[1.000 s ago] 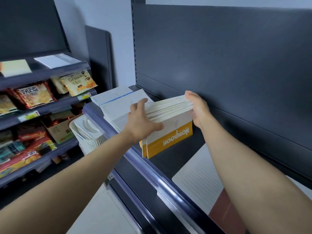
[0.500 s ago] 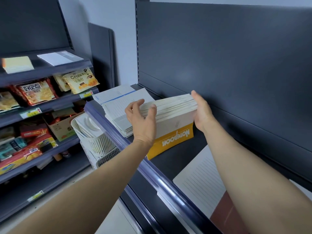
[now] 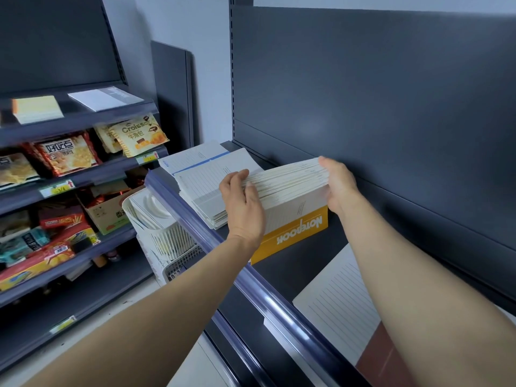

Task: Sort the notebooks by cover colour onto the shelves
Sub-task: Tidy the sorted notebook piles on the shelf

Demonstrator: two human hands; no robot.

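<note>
Dark grey shelving fills the view, and on the shelf (image 3: pixel 273 300) right in front both hands are at work on a bundle of yellow notebooks (image 3: pixel 293 216). The bundle stands on edge between the hands, page edges up, the yellow band reading NOTEBOOK facing us. The left hand (image 3: pixel 243 202) grips the near end, fingers curled over the top of the pages. The right hand (image 3: pixel 339 185) cups the far end, clamping the pack from the other side. My guess is that the two-sided squeeze keeps loose, thin books from fanning out while they are squared up and seated.

Just beyond the left hand lies a flat pile of white notebooks (image 3: pixel 206 177) with a blue stripe, touching or nearly touching the yellow pack, so colours seem to be kept in their own piles. Below the right forearm a lined notebook (image 3: pixel 332 311) with a brown band lies flat.

Hidden: the right fingertips behind the pack, and the bundle's bottom edge behind the left wrist. The lined notebook is cut off by the forearm. A white basket (image 3: pixel 164 236) sits below the left hand, its contents hard to read.
</note>
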